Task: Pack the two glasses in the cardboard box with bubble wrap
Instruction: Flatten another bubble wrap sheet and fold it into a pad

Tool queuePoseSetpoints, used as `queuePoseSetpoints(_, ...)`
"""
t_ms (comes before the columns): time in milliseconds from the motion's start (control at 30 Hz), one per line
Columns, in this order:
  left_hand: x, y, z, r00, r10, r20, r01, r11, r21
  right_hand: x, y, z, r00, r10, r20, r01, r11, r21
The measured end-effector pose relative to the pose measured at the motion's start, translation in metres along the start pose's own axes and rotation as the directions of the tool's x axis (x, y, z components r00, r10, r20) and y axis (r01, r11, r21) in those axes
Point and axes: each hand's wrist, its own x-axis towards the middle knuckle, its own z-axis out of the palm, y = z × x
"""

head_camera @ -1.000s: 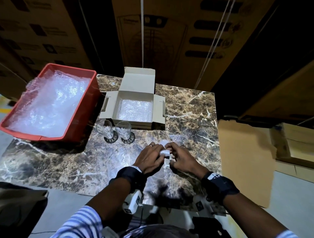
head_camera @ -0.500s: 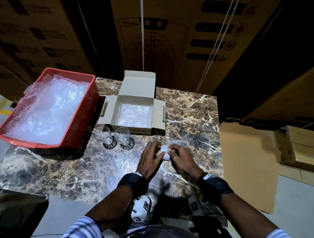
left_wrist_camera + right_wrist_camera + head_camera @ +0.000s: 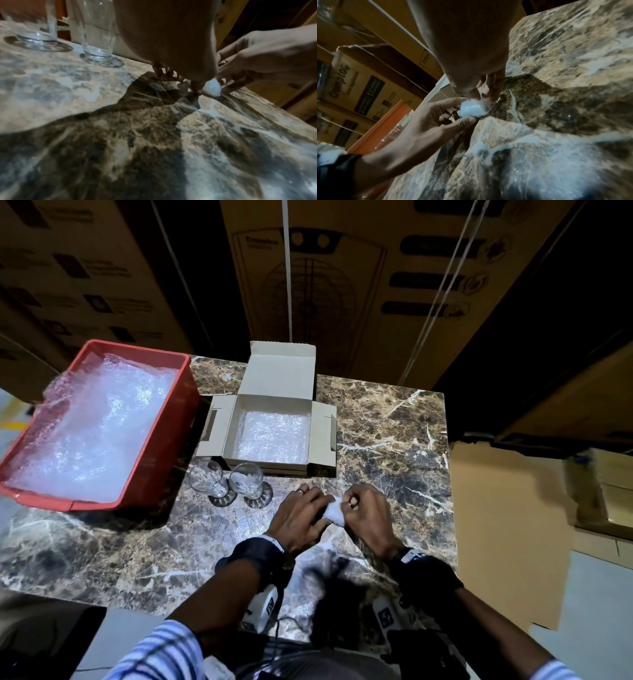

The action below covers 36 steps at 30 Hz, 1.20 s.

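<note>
Two clear stemmed glasses [image 3: 209, 481] [image 3: 248, 482] stand upright on the marble table [image 3: 102, 542], just in front of the open cardboard box [image 3: 219, 426], whose floor is lined with bubble wrap [image 3: 272, 436]. Right of the glasses, my left hand [image 3: 301, 518] and right hand [image 3: 368, 517] meet over a small white wad of bubble wrap [image 3: 334, 512], low over the table. Both hands pinch it between thumb and fingers; it also shows as the wad [image 3: 212, 88] in the left wrist view and the wad [image 3: 471, 109] in the right wrist view. The glasses [image 3: 97, 33] are empty.
A red bin [image 3: 164, 446] full of bubble wrap sheets [image 3: 92, 426] sits at the table's left. Large cardboard cartons [image 3: 342, 285] stand behind the table, and more cardboard [image 3: 507, 529] lies off its right edge. Wrist camera cables hang at the near edge.
Both hands have kept working the small wad between them, shifting slightly away from me toward the box. The glasses and box have not moved.
</note>
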Motion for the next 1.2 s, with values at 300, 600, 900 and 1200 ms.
queuePoseSetpoints(300,0.016,0.005,-0.002,0.999,-0.031,0.025,0.033,0.998,-0.06,0.001,-0.015,-0.019,0.975,-0.122,0.188,0.143,0.984,-0.102)
queuePoseSetpoints(600,0.025,0.003,-0.005,0.985,-0.143,0.101,0.162,0.961,-0.225,-0.008,-0.014,-0.014,0.945,-0.22,0.24,0.294,0.896,-0.333)
queuePoseSetpoints(900,0.002,0.013,-0.051,0.986,-0.136,0.098,0.155,0.961,-0.23,-0.015,-0.035,-0.012,0.924,-0.253,0.288,0.353,0.853,-0.383)
queuePoseSetpoints(1200,-0.034,-0.006,-0.12,0.961,-0.205,-0.188,0.165,0.964,-0.211,-0.003,-0.088,-0.013,0.911,-0.383,0.152,0.401,0.908,-0.116)
